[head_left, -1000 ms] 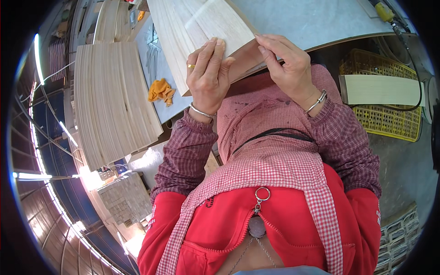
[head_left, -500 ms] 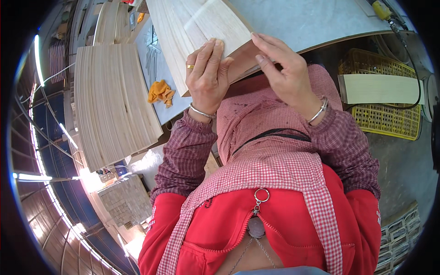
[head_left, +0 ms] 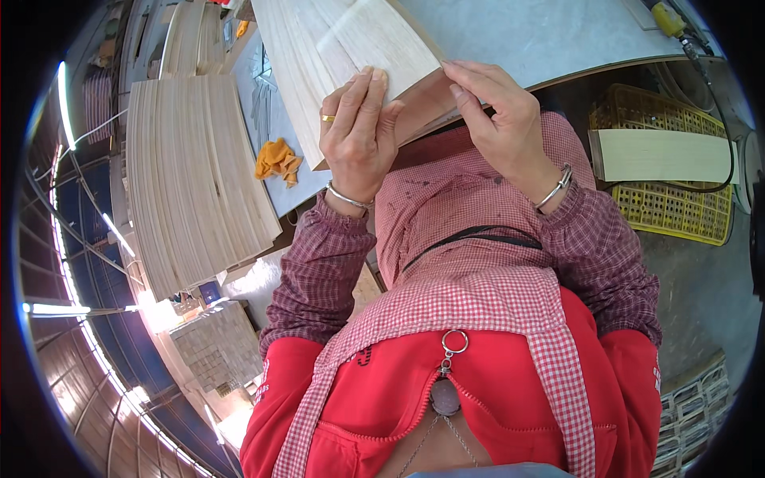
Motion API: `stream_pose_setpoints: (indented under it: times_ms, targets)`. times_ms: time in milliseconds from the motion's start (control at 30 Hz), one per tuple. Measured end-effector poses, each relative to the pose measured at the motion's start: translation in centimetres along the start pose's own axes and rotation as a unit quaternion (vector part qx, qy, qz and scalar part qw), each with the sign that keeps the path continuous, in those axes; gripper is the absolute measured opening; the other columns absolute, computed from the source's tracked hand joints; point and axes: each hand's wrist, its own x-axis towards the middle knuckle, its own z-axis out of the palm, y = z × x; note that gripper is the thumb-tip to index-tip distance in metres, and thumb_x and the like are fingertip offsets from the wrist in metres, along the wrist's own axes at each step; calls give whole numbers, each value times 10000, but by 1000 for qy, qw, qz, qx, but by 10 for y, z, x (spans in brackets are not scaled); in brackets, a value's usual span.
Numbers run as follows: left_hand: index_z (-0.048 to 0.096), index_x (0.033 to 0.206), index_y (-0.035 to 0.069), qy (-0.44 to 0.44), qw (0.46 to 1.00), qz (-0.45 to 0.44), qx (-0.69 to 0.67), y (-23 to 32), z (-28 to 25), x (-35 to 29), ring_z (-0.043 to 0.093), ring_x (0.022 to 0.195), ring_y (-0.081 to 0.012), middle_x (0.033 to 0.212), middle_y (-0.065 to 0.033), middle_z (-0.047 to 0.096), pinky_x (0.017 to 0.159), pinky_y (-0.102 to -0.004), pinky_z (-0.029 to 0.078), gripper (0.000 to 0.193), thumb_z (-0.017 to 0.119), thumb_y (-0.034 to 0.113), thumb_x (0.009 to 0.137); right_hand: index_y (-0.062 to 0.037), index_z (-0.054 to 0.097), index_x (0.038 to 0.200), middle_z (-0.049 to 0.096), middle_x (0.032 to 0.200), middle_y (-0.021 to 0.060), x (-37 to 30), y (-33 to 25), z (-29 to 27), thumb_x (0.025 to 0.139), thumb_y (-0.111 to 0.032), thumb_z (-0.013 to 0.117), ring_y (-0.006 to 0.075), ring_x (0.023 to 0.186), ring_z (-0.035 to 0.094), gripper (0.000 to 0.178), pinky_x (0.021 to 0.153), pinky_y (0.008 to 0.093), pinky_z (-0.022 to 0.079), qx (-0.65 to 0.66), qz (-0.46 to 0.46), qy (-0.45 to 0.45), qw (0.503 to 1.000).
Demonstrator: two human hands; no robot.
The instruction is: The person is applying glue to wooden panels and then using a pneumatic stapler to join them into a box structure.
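Note:
A pale wooden box-like piece [head_left: 351,44] with a thick brownish front side lies on the bench, its near edge toward my lap. My left hand [head_left: 357,127] is closed on that near edge: the fingers press together flat on the top face and the thumb bends at the edge. At the right front corner, my right hand [head_left: 498,111] has its fingertips and thumb on the wood, the thumb slightly apart from the forefinger. The underside of the piece and whatever lies behind the right fingers are hidden.
A crumpled orange cloth [head_left: 277,162] lies on the grey bench [head_left: 510,36] left of the piece. Stacked wooden boards [head_left: 195,179] stand farther left. On the right are yellow plastic crates [head_left: 669,211], a pale board [head_left: 665,155] and a yellow-green air tool [head_left: 668,20] with a black hose.
The piece and its near right corner have shifted very slightly. My right hand has moved a little to the right with its fingertips still at the corner; my left hand keeps its place on the edge.

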Motion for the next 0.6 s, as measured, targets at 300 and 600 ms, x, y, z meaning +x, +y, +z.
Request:
stream_pose_setpoints:
  times_ms: [300, 600]
  targets:
    - [686, 1078, 39, 3, 1000, 2, 1, 0, 1, -1, 607, 923, -203, 1102, -84, 659, 797, -282, 488, 315, 727, 128, 779, -16, 670, 1089, 668, 1060, 94, 4, -6, -3, 814, 53, 599, 150, 858, 630, 292, 741, 196, 505, -47, -19, -15, 999]
    - [682, 1080, 35, -4, 1000, 3, 0, -2, 0, -3, 606, 955, -215, 1135, -74, 644, 825, -299, 480, 326, 728, 138, 774, -17, 678, 1040, 680, 979, 52, 1, 2, -3, 795, 12, 605, 128, 720, 605, 258, 627, 204, 485, 164, 153, -13, 974]
